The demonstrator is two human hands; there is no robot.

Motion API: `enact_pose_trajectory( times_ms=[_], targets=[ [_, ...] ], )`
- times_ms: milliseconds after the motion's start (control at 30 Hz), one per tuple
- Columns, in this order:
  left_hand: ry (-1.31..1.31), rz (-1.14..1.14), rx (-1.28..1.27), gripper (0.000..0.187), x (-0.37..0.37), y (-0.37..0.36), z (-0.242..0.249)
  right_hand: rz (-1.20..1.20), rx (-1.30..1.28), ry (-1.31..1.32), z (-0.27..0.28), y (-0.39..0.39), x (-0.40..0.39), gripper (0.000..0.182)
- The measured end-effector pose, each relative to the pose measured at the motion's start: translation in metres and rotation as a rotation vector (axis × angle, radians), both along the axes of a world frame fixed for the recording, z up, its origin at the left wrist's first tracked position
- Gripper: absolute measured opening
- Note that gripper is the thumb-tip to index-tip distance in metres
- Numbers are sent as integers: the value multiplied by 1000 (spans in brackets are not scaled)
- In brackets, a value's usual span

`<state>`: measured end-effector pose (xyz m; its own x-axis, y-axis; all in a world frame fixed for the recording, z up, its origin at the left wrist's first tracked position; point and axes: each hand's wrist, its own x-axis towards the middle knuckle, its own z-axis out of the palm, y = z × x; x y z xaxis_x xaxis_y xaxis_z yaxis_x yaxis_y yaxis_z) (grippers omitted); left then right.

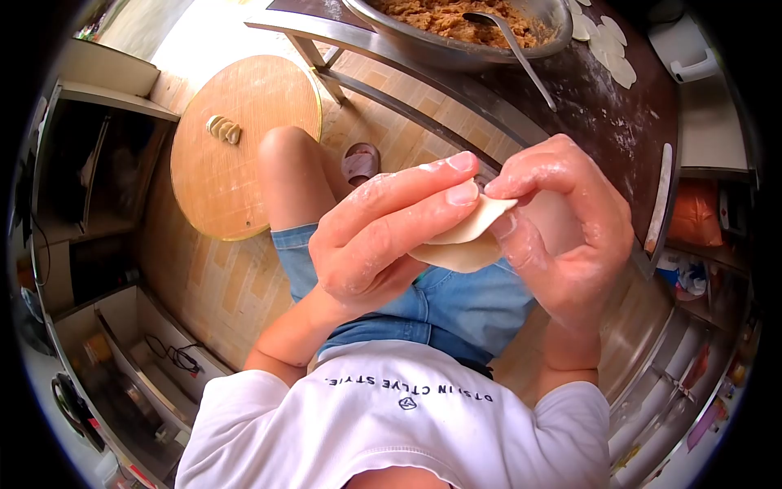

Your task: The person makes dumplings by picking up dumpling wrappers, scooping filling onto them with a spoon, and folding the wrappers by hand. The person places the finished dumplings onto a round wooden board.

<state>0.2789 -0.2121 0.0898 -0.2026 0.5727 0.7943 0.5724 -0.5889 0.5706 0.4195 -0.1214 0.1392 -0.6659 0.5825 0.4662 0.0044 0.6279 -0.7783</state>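
A folded dumpling wrapper (463,244) is held between my two hands above my lap, its filling hidden if there is any. My left hand (399,224) supports it from the left, fingers laid over its upper side. At the wrapper's right corner, the thumb and index finger of my right hand (562,232) pinch the edge. White flour dusts the fingers of both hands.
A metal bowl (552,42) of orange-brown filling with a spoon (521,61) stands on the dark table (607,122). Round wrappers (609,50) lie at its upper right. Several dumplings (223,129) sit on a round wooden board (236,179) at the left.
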Motion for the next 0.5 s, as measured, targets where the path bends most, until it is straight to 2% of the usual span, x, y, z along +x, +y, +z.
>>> enact_pose_trajectory(
  times_ms=[67, 133, 167, 233, 300, 433, 467, 500],
  targets=[
    [1, -2, -37, 42, 0, -1, 2, -23, 113, -5, -2, 3, 0, 24],
    [-139, -44, -77, 45, 2, -2, -2, -72, -41, 104, -5, -1, 1, 21],
    [-208, -61, -96, 47, 3, -4, -5, -97, -266, 203, -5, -10, 1, 20],
    [-308, -27, -81, 50, 5, -6, -9, -118, -413, 258, -14, -13, 0, 19],
    [-411, -8, -55, 52, 10, -5, -11, -122, -252, 175, -32, -10, 0, 19],
    [-196, 33, -163, 55, 5, -5, -7, -153, -149, 227, -32, -16, -5, 20],
    [-125, -10, -168, 45, 2, -5, -9, -203, -156, 194, -29, -18, -6, 19],
    [-138, -24, -173, 45, 2, -4, -8, -197, -95, 146, -28, -17, -5, 20]
  ],
)
